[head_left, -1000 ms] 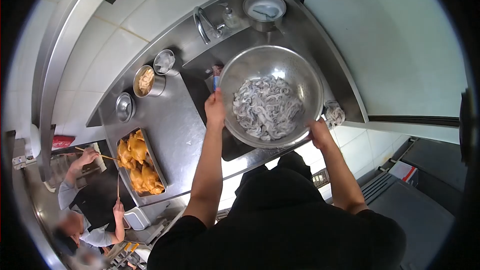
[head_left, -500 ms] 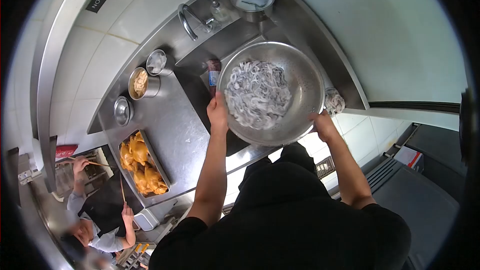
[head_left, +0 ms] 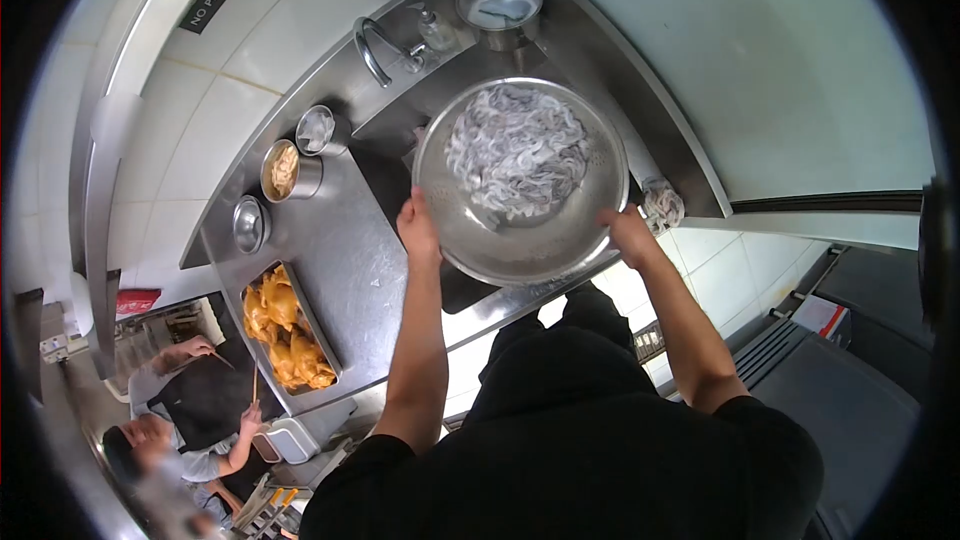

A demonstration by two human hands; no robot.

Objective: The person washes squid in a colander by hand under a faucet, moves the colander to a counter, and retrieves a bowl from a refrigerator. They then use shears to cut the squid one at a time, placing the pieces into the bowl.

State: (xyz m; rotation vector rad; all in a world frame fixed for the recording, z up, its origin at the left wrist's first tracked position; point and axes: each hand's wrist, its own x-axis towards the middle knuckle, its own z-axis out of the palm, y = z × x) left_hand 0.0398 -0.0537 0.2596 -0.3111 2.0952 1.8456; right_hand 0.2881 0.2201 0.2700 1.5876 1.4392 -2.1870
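A large perforated steel colander (head_left: 540, 245) is held over the sink by both hands. Inside it, pale grey-white strips (head_left: 520, 150) are heaped toward the far side. My left hand (head_left: 418, 228) is closed on the rim at the lower left, and my right hand (head_left: 630, 232) grips the rim at the lower right. Most of the sink basin is hidden beneath the colander.
A faucet (head_left: 375, 50) and a steel pot (head_left: 500, 8) stand behind the sink. Left are small metal containers (head_left: 283, 170) and a tray of yellow whole birds (head_left: 285, 330). A co-worker (head_left: 175, 440) holds sticks at lower left. A crumpled cloth (head_left: 662, 205) lies right.
The colander has moved slightly left with both hands, and the strips have shifted toward its far side. The red-brown packet in the sink is now mostly covered. The co-worker's arms have moved.
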